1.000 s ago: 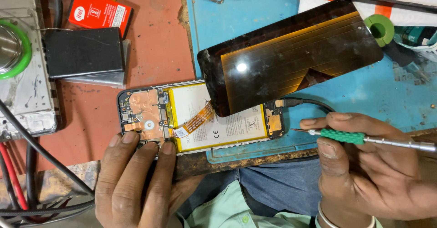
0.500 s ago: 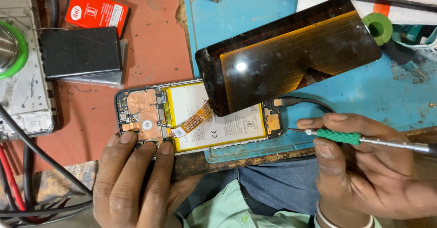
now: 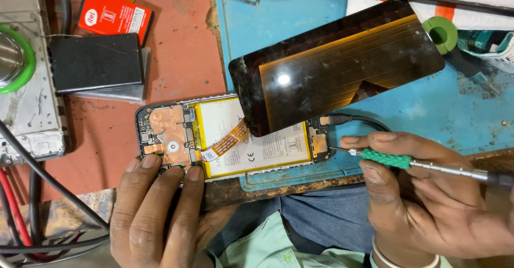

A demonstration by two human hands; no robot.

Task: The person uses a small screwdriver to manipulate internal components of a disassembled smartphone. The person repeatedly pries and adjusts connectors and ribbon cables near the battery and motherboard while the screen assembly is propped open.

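Both hands are bare: no gloves, no rings in view. The left hand (image 3: 155, 214) shows short, plain nails and no sleeve up to the frame's edge. The right hand (image 3: 428, 204) has a thin pale bangle (image 3: 399, 260) at the wrist. Below, between the arms, a light green shirt (image 3: 257, 249) with a small button shows, and above it blue jeans (image 3: 316, 220), creased.

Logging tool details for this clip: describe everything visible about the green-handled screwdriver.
The screwdriver is slim, with a knurled green grip, a bare metal shaft behind it and a dark end cap. It lies nearly level, its fine tip at the lower end of the opened phone. The right hand pinches the grip; the left hand steadies the phone.
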